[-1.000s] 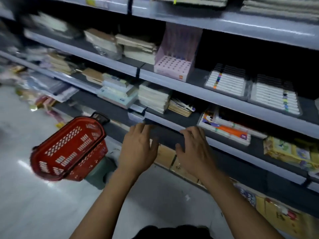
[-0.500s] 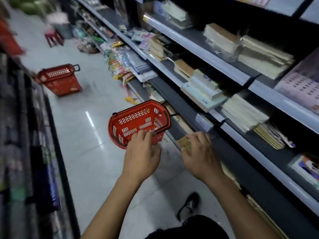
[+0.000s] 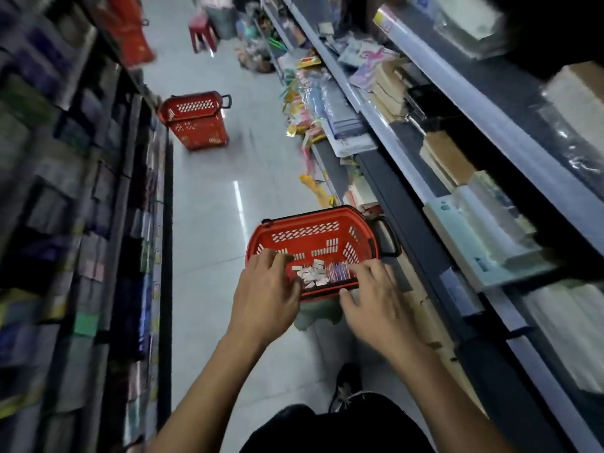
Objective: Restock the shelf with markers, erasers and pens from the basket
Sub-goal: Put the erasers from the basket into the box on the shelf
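Note:
A red plastic basket [image 3: 313,235] sits on a small green stool [image 3: 315,315] in the aisle, just in front of me. Small white erasers [image 3: 312,275] and a bundle of purple pens [image 3: 338,271] lie on its bottom. My left hand [image 3: 266,294] hovers over the basket's near left rim with fingers loosely bent, holding nothing. My right hand [image 3: 376,300] reaches over the near right rim, fingers spread toward the pens, also holding nothing. The shelf [image 3: 457,178] with stacked notebooks and paper packs runs along my right.
A second red basket [image 3: 196,120] stands on the floor farther down the aisle. A red stool [image 3: 202,32] is at the far end. Dark shelving [image 3: 81,223] lines the left side. Hanging packets [image 3: 307,103] crowd the right shelf's lower edge. My shoe [image 3: 346,384] is below.
My view has swung left from the shelf down the aisle and over the basket. Both hands moved from the shelf edge to above the basket's near rim.

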The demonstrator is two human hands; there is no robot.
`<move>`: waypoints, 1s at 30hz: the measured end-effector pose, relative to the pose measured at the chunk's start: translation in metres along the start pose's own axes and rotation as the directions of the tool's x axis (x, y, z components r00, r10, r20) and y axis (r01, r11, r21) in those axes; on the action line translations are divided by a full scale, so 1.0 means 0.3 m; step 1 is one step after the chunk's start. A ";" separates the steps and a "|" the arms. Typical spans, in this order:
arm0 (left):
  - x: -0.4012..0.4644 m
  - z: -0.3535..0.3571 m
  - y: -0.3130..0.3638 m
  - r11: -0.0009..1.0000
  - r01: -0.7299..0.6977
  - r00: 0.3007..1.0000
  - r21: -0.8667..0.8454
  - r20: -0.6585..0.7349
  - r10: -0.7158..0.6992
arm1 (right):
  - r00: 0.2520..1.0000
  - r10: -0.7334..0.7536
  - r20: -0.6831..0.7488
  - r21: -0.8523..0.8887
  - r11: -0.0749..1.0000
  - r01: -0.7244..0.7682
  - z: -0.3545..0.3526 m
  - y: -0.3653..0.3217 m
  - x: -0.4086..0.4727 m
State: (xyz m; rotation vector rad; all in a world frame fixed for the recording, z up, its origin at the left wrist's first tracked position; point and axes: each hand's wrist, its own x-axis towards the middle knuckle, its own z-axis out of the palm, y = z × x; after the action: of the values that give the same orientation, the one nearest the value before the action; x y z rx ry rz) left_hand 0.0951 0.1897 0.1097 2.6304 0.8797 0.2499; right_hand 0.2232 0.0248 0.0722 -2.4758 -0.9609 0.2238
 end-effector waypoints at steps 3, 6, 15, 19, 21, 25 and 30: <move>0.096 0.028 -0.004 0.998 0.056 0.998 0.010 0.016 -0.056 | 0.997 -0.036 0.065 0.028 0.999 0.034 0.008 0.033 0.123; 0.163 0.058 -0.034 0.994 0.107 0.994 0.007 0.032 -0.107 | 0.993 -0.050 0.111 0.015 0.999 0.049 0.015 0.053 0.229; 0.404 0.139 -0.193 0.982 0.188 0.979 -0.020 0.081 -0.186 | 0.967 -0.059 0.248 -0.006 0.998 0.062 0.156 0.042 0.532; 0.530 0.179 -0.299 0.981 0.191 0.975 -0.030 0.119 -0.187 | 0.946 -0.002 0.323 -0.054 0.998 0.020 0.226 0.019 0.653; 0.596 0.200 -0.336 0.983 0.185 0.973 -0.020 0.146 -0.180 | 0.929 0.028 0.368 -0.083 0.997 0.003 0.254 0.022 0.701; 0.718 0.269 -0.390 0.979 0.203 0.956 -0.011 0.220 -0.196 | 0.894 0.067 0.444 -0.136 0.991 -0.007 0.316 0.079 0.791; 0.842 0.443 -0.450 0.982 0.188 0.940 0.003 0.288 -0.181 | 0.839 0.052 0.542 -0.129 0.991 0.023 0.476 0.224 0.947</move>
State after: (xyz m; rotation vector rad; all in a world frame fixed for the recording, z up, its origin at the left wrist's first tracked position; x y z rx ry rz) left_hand 0.2577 0.4076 -0.0510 2.4557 1.0028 -0.1657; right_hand 0.4291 0.2249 -0.0800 -2.5879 -1.2080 0.9447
